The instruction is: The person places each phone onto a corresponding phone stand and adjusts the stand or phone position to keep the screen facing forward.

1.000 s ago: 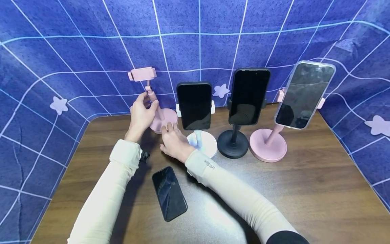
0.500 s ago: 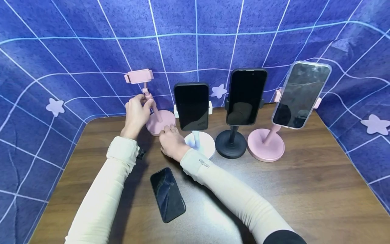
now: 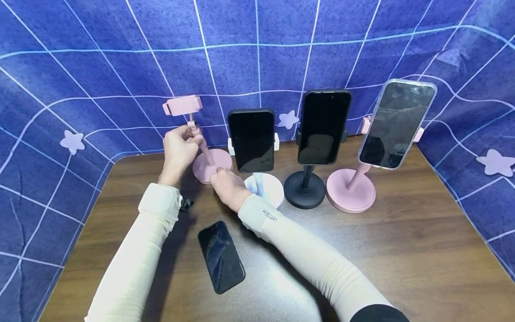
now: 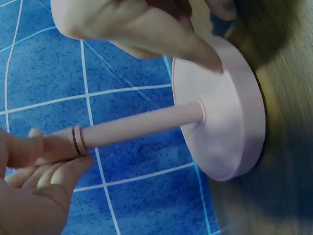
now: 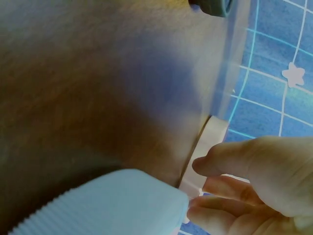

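My left hand [image 3: 179,150] grips the upper pole of a pink phone stand [image 3: 206,154] at the back left, fingers and thumb wrapped round it. The stand's holder [image 3: 183,105] carries no phone and sits above that hand. My right hand [image 3: 228,185] is at the front right edge of the round pink base [image 4: 220,127], with fingers curled. In the right wrist view the thumb [image 5: 220,159] lies against the base's rim, the other fingers beside it, so the edge is pinched. Part of the right hand's contact is hidden in the head view.
A black phone [image 3: 221,257] lies face up on the wooden table [image 3: 297,268]. To the right stand a white stand [image 3: 270,190], a black stand [image 3: 304,192] and another pink stand [image 3: 351,192], each holding a phone. A blue gridded cloth [image 3: 257,67] hangs behind.
The pink stand at the left has shifted slightly toward me, its holder now lower in view. My right hand's fingers have curled in at the base. My left hand has kept its grip.
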Demonstrator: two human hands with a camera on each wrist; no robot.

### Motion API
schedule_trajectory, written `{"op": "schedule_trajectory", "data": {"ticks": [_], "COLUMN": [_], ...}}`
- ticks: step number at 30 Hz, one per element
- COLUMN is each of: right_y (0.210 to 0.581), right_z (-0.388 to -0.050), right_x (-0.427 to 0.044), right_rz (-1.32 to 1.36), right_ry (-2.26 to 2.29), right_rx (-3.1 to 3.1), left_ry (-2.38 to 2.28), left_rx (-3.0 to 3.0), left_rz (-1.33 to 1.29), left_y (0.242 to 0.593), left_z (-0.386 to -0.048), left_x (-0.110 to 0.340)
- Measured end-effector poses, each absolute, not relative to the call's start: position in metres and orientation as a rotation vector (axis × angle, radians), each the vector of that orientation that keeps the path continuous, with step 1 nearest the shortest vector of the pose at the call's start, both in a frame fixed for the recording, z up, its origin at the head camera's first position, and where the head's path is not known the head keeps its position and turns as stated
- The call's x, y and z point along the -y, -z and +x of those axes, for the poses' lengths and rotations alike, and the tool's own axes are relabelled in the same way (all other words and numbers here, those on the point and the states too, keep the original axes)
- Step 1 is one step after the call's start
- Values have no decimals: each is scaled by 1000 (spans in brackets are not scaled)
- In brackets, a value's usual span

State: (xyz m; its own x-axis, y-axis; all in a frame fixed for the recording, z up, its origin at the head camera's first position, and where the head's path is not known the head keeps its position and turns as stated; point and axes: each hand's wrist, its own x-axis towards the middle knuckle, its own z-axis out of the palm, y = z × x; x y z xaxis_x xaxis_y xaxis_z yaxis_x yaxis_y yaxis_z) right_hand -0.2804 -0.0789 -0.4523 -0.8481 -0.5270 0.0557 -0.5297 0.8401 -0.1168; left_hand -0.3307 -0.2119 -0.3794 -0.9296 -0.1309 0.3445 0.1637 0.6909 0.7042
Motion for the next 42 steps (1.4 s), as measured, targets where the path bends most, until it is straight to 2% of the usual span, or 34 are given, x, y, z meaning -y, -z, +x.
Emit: {"op": "schedule_trajectory", "data": {"ticks": [7, 13, 20, 33, 42], "right_y": [451, 451, 454, 453, 450], "right_z": [-275, -268, -260, -247, -243], "right_x": [74, 69, 68, 62, 61], "right_rz": [923, 892, 864, 1010, 1057], "right_ry": [-232, -339, -250, -45, -214], "right_rx": [2951, 2913, 2835, 2725, 2830], "left_ry": [1079, 1112, 1076, 949, 817], "left_rx": [2549, 2539, 2500, 2672, 2738], "left_rz": [-117, -85, -80, -32, -91], "left_y": [377, 376, 378, 363, 354], "left_z": [-317, -308, -299, -273, -265], "left_x": [212, 211, 207, 204, 202]}}
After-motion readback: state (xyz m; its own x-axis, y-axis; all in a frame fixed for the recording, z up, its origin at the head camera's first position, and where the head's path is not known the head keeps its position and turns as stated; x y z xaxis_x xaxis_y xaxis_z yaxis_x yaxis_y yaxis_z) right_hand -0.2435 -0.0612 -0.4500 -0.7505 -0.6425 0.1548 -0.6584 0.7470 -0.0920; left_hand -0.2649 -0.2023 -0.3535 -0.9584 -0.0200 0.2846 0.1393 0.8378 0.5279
